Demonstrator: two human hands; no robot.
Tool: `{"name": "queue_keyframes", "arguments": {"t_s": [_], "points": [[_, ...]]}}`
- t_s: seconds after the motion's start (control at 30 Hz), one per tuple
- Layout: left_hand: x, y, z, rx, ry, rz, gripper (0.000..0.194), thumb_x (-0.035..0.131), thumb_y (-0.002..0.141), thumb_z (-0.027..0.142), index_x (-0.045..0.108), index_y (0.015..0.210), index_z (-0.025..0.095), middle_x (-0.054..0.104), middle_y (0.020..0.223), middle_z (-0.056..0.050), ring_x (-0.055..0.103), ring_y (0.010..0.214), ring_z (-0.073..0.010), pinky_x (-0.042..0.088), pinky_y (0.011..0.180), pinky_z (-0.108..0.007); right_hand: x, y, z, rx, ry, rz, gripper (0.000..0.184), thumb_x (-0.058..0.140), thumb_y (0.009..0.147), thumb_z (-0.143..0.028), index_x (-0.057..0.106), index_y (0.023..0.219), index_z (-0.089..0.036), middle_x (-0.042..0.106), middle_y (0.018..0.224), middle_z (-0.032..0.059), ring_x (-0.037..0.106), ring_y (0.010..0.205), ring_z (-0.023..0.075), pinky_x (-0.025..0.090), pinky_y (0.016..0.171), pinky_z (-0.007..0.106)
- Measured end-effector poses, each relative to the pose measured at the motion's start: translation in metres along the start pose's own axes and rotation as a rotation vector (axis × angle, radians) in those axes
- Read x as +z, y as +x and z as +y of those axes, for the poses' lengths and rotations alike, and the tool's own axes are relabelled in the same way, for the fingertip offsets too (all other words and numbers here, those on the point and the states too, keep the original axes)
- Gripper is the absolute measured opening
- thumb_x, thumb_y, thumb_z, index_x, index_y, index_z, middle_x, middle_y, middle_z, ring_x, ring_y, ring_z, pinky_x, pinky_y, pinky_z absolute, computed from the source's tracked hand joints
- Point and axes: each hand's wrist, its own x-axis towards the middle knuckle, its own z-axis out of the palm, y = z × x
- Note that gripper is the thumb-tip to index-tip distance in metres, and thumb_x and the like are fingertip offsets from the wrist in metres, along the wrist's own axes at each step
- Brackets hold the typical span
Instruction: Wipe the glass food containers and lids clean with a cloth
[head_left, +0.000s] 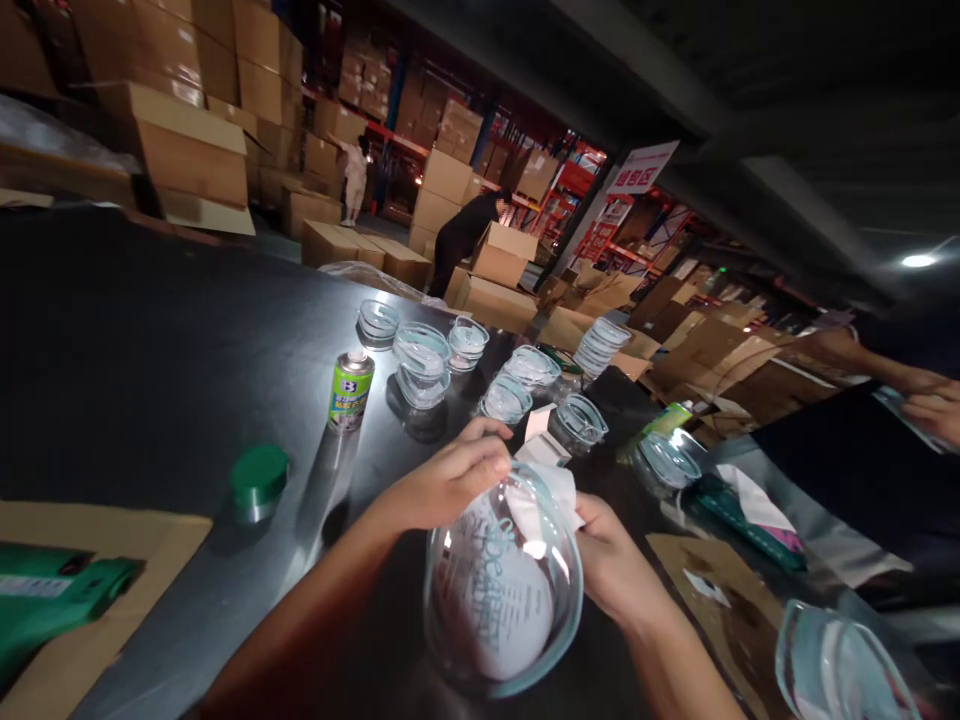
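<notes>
Glass bowl [491,580]: being held tilted over the dark tabletop [180,370], between left hand [454,480] and right hand [607,560]. Gripping the far rim with left fingers curled over it. Pinching a white wipe [555,495] against the right side of the rim with the right hand; mostly hiding those fingertips behind wipe and glass, so cannot tell how much weight is loading that side. Not showing clearly either: base contact with the tabletop.

Worrying most about a slip: probably relying mainly on the left grip, on smooth curved glass, with the wipe likely cutting friction on the right. Risking a drop and a chipped rim. Also risking a knock against the small white box [544,450] or the glass dish [581,422] beyond it, if swinging forward. Possibly smudging the glass with bare fingers.

Looking clear and rounded, tinting blue-green along the thick rim, throwing bright glare spots. Showing a white label [517,620], large teal lettering and finer print, too blurred for full reading. Showing no obvious crack, though possibly hiding one under glare.
</notes>
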Motion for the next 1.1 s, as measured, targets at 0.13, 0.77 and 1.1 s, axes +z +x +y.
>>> {"name": "queue_keyframes", "arguments": {"t_s": [0.13, 0.77, 1.1], "points": [[0.0, 0.0, 0.0, -0.007, -0.008, -0.011, 0.028, 0.035, 0.095, 0.034, 0.053, 0.08, 0.019, 0.049, 0.116, -0.007, 0.041, 0.124, -0.0186, 0.03, 0.103, -0.025, 0.013, -0.003, -0.002, 0.076, 0.195, 0.012, 0.018, 0.081, 0.064, -0.028, 0.074, 0.077, -0.018, 0.062, 0.064, -0.0001, 0.047, 0.057, 0.0086, 0.037, 0.054, 0.019], [0.004, 0.006, -0.013, 0.016, -0.076, -0.111, 0.042, 0.043, 0.09, 0.052, 0.057, 0.076, 0.016, 0.052, 0.116, -0.009, 0.049, 0.112, -0.021, 0.033, 0.099, -0.028, 0.033, -0.011, 0.014, 0.128, 0.56, 0.126, 0.025, 0.084, 0.047, -0.014, 0.073, 0.07, -0.013, 0.065, 0.059, 0.0014, 0.051, 0.05, 0.007, 0.041, 0.052, 0.018], [0.008, 0.011, -0.021, -0.011, -0.1, -0.078, 0.048, 0.039, 0.09, 0.057, 0.058, 0.075, 0.015, 0.054, 0.111, -0.011, 0.05, 0.11, -0.0241, 0.033, 0.1, -0.035, 0.046, -0.01, 0.008, 0.086, 0.711, 0.259, 0.023, 0.077, 0.051, -0.013, 0.072, 0.072, -0.016, 0.067, 0.063, 0.0021, 0.055, 0.053, 0.0098, 0.043, 0.054, 0.019]]}}
